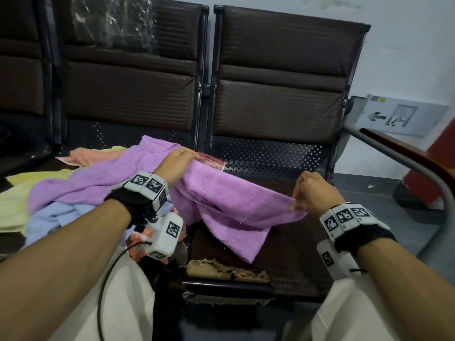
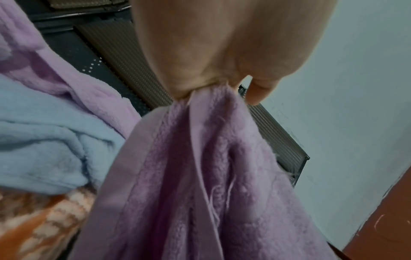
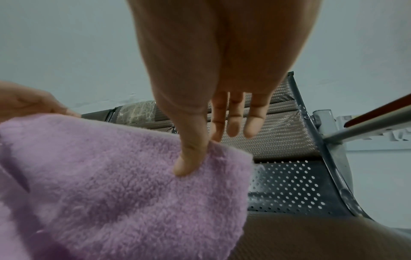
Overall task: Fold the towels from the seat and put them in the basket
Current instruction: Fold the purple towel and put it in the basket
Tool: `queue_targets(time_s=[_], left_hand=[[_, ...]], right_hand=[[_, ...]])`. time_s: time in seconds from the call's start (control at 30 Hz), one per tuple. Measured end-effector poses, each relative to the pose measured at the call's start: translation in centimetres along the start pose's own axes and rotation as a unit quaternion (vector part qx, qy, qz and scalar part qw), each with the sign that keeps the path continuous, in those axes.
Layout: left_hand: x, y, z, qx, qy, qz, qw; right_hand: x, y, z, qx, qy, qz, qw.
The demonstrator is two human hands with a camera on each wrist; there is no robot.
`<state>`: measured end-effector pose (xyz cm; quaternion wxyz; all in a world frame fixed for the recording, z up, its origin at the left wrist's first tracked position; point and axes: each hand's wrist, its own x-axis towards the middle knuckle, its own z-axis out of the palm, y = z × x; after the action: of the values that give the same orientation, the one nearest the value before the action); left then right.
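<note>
A purple towel [image 1: 229, 205] is stretched between both hands above the right seat [image 1: 295, 267]. My left hand [image 1: 178, 159] grips its far left edge, the cloth bunched in the fist [image 2: 206, 88]. My right hand [image 1: 299, 201] pinches the near right corner between thumb and forefinger [image 3: 200, 153], the other fingers loosely extended. The towel's lower part [image 3: 111, 193] hangs down onto the seat. Its left end trails onto a pile of towels [image 1: 61, 205] on the left seat: yellow, light blue [image 2: 44, 137], peach and an orange patterned one [image 2: 44, 219]. No basket is in view.
Dark brown padded backrests [image 1: 278, 77] stand behind the seats. The right seat's front edge is torn [image 1: 221, 269]. A grey metal armrest [image 1: 418, 173] curves down at the right. A sign with an arrow [image 1: 394, 116] hangs on the white wall.
</note>
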<state>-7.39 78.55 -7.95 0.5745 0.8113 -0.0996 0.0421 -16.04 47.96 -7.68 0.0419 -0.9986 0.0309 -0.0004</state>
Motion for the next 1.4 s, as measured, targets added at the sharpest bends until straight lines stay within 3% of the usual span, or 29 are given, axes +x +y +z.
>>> queue_targets(time_s=[0.13, 0.23, 0.33, 0.47, 0.57, 0.73, 0.9, 1.07, 1.27, 1.4], left_hand=[[0.1, -0.9, 0.2, 0.082, -0.029, -0.008, 0.996], [-0.1, -2.0, -0.3, 0.158, -0.033, 0.041, 0.986], [-0.4, -2.3, -1.2, 0.222, -0.015, 0.094, 0.971], [-0.6, -1.8, -1.9, 0.295, -0.005, 0.094, 0.951], [-1.1, -0.6, -2.3, 0.282, 0.039, 0.067, 0.956], [-2.5, 2.6, -3.0, 0.234, 0.117, 0.094, 0.961], [-3.9, 7.0, -3.7, 0.192, 0.125, 0.115, 0.967], [-4.7, 11.4, -5.2, 0.159, 0.11, 0.177, 0.965], [-3.5, 14.9, -7.5, 0.061, 0.13, 0.2, 0.969], [-2.3, 13.4, -7.0, 0.095, 0.1, 0.175, 0.975]], right_hand=[[0.3, 0.3, 0.3, 0.012, -0.009, 0.023, 1.0], [0.2, 0.6, 0.5, 0.048, -0.001, 0.048, 0.998], [0.0, 1.0, 0.6, 0.111, 0.041, 0.055, 0.991], [0.2, 1.0, 0.4, 0.157, 0.078, 0.077, 0.981], [0.3, 0.6, -0.6, 0.219, 0.157, 0.095, 0.958], [-0.2, -0.5, -3.9, 0.342, 0.289, 0.132, 0.885], [-1.8, -1.2, -7.3, 0.419, 0.361, 0.103, 0.827], [-4.0, -1.2, -11.0, 0.415, 0.402, 0.073, 0.813], [-5.1, -1.4, -15.8, 0.406, 0.448, 0.065, 0.794], [-3.9, -0.8, -13.9, 0.396, 0.439, 0.104, 0.799]])
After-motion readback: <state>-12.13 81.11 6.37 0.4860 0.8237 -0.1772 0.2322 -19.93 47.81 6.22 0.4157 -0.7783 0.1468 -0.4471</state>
